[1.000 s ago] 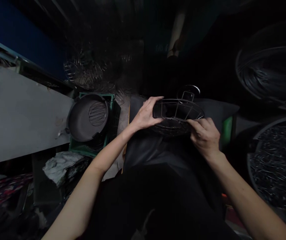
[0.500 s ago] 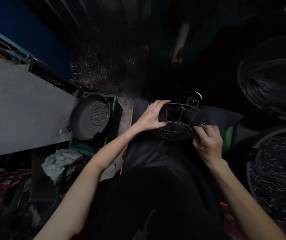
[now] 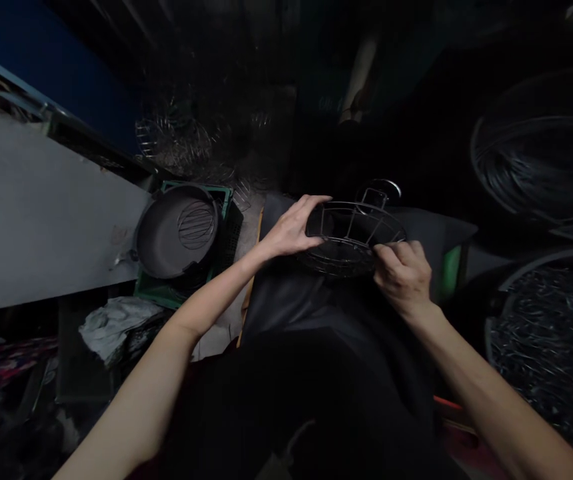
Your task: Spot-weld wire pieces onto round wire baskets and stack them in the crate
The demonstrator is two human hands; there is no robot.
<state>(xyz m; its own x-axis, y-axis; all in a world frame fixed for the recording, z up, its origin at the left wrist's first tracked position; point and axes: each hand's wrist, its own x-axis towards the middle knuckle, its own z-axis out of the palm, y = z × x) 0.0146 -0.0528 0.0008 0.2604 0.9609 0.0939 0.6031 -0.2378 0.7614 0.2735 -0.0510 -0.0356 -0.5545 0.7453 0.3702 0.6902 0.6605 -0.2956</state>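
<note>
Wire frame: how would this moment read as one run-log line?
Left grip: holding wire frame by left end | Right grip: closed at its near right rim | Round pan: over green crate, wire piece inside

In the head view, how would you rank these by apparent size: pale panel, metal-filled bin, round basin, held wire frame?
1. Pale panel
2. Metal-filled bin, partly out of view
3. Round basin and held wire frame: too alike to rank
</note>
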